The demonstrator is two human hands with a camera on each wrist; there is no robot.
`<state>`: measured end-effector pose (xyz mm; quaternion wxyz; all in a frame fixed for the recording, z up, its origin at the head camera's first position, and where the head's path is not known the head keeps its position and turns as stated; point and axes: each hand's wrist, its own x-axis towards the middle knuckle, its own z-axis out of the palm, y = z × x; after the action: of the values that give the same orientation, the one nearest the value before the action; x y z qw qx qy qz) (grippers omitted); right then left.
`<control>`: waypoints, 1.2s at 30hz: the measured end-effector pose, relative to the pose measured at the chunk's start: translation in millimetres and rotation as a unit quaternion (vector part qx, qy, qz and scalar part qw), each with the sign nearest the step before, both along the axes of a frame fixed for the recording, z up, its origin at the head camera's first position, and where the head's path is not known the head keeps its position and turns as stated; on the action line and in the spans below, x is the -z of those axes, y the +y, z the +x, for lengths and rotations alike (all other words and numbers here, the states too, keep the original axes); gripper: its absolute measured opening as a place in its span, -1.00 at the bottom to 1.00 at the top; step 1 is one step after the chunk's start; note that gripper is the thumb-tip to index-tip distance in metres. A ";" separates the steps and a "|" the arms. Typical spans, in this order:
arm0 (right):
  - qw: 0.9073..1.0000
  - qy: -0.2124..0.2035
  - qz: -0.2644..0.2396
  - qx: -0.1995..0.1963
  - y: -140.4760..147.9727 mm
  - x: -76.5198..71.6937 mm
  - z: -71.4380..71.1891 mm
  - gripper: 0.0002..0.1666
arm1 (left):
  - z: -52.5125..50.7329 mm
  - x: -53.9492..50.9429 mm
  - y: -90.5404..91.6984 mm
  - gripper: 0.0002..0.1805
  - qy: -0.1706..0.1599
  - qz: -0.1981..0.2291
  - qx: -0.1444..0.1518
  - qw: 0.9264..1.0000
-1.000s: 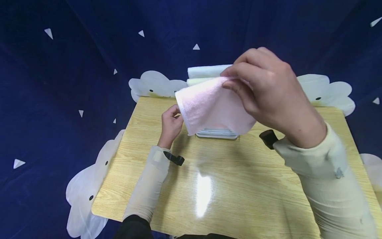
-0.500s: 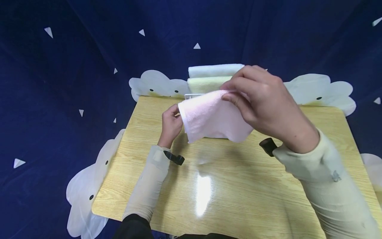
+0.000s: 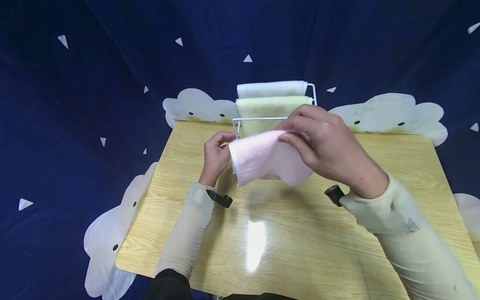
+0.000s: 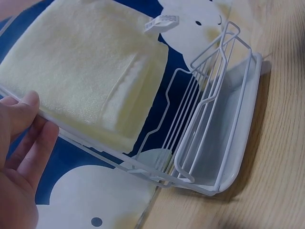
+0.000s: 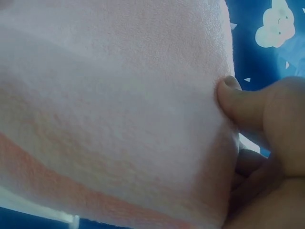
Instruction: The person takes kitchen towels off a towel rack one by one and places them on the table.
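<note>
My right hand pinches the folded top edge of a pink towel, which hangs down in front of a white wire rack. Thumb and fingers meet at that edge in the right wrist view, where the pink cloth fills most of the picture. My left hand grips the rack's left side; the left wrist view has its thumb and fingers on a white wire. Over the rack's bars hang a yellow towel and, behind it, a pale whitish towel.
A white tray forms the rack's base on the wooden table. White cloud shapes line the table's back and left edges. A dark blue curtain with white triangles hangs behind.
My right hand has lowered the pink towel and brought it nearer to me. More of the yellow and pale towels and the rack's front bar shows. My left hand stays put.
</note>
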<state>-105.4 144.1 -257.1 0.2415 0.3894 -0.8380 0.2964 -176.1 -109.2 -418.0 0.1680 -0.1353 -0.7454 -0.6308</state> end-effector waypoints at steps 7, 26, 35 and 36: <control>0.999 -0.035 -0.009 0.010 2.3 16.7 0.6 -0.91 | -1.7 1.5 1.1 -0.89 0.008 0.010 0.006 1.000; 0.994 -0.102 -0.011 0.021 5.1 63.2 1.6 -0.96 | -0.2 -0.5 2.4 -0.89 -0.003 0.004 -0.004 1.000; 0.991 -0.135 -0.003 0.017 3.7 81.2 -1.1 -0.94 | -0.5 -0.7 1.7 -0.90 -0.002 -0.002 -0.005 1.000; 0.990 -0.141 -0.002 0.016 3.4 83.4 -1.5 -0.94 | -0.5 -0.6 1.4 -0.90 -0.003 -0.002 -0.005 1.000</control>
<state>-106.9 147.5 -340.5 0.1263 0.3299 -0.8693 0.3458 -176.5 -107.8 -417.5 0.1685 -0.1301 -0.7480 -0.6286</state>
